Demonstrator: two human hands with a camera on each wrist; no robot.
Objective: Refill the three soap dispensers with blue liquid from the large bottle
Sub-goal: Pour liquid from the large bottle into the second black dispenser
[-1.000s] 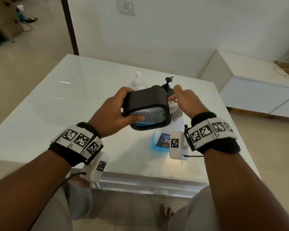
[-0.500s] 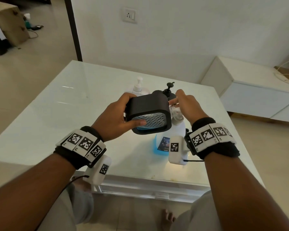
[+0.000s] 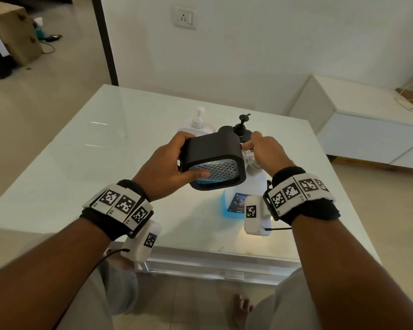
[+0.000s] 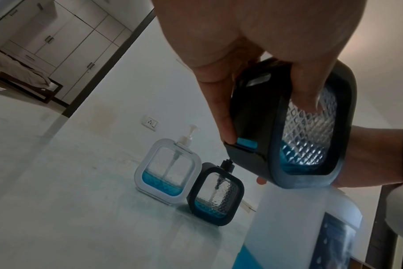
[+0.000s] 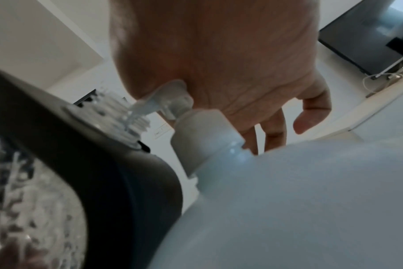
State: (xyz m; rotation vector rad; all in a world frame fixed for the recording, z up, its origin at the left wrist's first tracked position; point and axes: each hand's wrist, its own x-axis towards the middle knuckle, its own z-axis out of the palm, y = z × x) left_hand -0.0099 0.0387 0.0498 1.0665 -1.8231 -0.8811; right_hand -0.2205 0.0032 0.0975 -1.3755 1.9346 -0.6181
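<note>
My left hand (image 3: 169, 163) grips a black-framed dispenser (image 3: 215, 151) with no pump, tilted in the air, a little blue liquid in its lower corner (image 4: 288, 163). Its threaded neck (image 5: 117, 116) sits right under the nozzle of the large white bottle (image 3: 258, 184), which stands on the table with blue liquid low in it. My right hand (image 3: 265, 151) rests its palm on the bottle's pump head (image 5: 170, 94), fingers hanging loose. Behind stand a white-framed dispenser (image 4: 168, 169) and a second black-framed dispenser (image 4: 216, 194), both upright with pumps and some blue liquid.
The white glass table (image 3: 105, 151) has a wall along its far side. A low white cabinet (image 3: 367, 129) stands to the right with cables on top. My knees and a bare foot are under the near edge.
The head view shifted slightly. Both hands, the held dispenser and the large bottle keep almost the same pose.
</note>
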